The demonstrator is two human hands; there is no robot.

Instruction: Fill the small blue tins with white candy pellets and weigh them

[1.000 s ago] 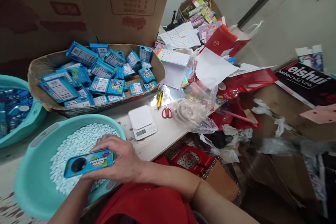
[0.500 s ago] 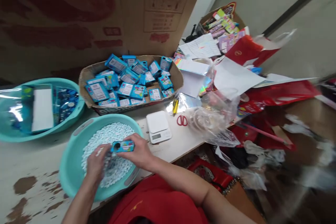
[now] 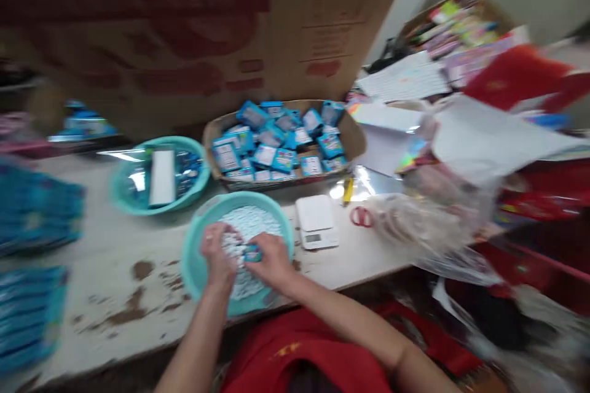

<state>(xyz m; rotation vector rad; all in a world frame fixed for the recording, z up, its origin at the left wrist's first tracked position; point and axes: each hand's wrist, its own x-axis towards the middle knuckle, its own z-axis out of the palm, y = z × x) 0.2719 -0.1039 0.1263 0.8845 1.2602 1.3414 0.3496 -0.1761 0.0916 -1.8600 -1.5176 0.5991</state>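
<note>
Over a turquoise basin (image 3: 196, 258) of small white pellets (image 3: 253, 219), my right hand (image 3: 273, 258) grips a small blue box (image 3: 252, 252) by its sides. My left hand (image 3: 220, 253) is curled around a heap of the white pellets, close against the box's left end. The view is blurred, so the box's opening cannot be made out. Behind the basin, an open cardboard tray (image 3: 357, 138) holds several blue boxes (image 3: 275, 158).
A white digital scale (image 3: 316, 221) lies right of the basin, then red-handled scissors (image 3: 361, 217) and clear plastic bags (image 3: 415, 221). On the left are a second turquoise basin (image 3: 205, 178) and blue packs (image 3: 32, 313). A large carton (image 3: 286, 43) stands behind.
The view has swung left, bringing blue packs into sight. My left hand has come up with pellets in it, and the small blue box is now mostly covered by my hands.
</note>
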